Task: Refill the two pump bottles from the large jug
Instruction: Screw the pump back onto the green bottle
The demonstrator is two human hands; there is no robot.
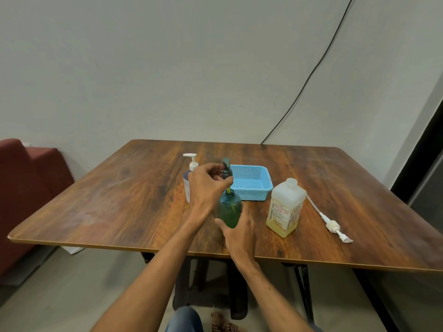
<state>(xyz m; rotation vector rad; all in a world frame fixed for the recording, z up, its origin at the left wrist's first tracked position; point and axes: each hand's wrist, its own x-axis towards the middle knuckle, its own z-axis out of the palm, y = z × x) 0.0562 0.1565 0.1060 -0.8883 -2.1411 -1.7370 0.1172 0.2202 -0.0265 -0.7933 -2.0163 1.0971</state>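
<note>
A teal pump bottle (pixel 229 208) stands upright near the middle of the wooden table (pixel 119 200). My right hand (pixel 238 230) grips its lower body. My left hand (pixel 208 185) pinches the grey pump head (pixel 226 170), which is lifted above the bottle's neck with its yellowish tube still running down into the opening. A white pump bottle (pixel 189 178) stands just behind my left hand, partly hidden by it. The large translucent jug (pixel 286 208) stands uncapped to the right, with yellowish liquid low inside.
A light blue perforated basket (pixel 251 183) sits behind the teal bottle. A white pump with a long tube (pixel 332 226) lies on the table right of the jug. A black cable hangs down the wall. A red seat stands at the left.
</note>
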